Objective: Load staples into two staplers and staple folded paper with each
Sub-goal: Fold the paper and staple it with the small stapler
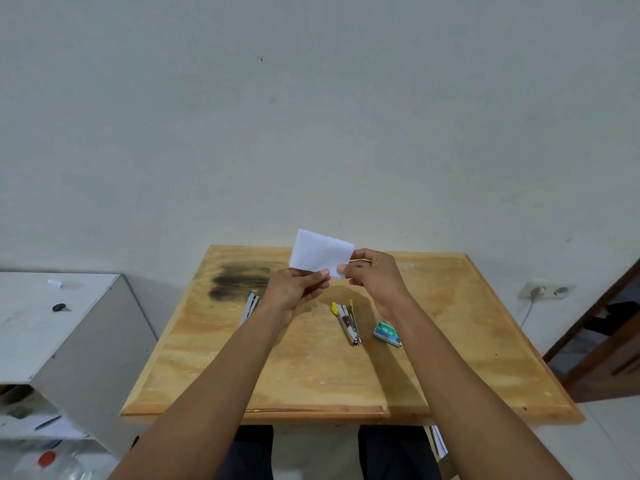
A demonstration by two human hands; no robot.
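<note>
The table holds a yellow-tipped stapler splayed open below the gap between left hand and right hand, a green box just inside the right forearm, a second stapler half hidden behind the left wrist, and a dark stain left of the left hand.

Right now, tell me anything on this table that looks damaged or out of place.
A dark smudged stain marks the far left of the wooden table, like a burn. The yellow-tipped stapler lies splayed open. Nothing else stands out.

Head view, forward-down, table near
</note>
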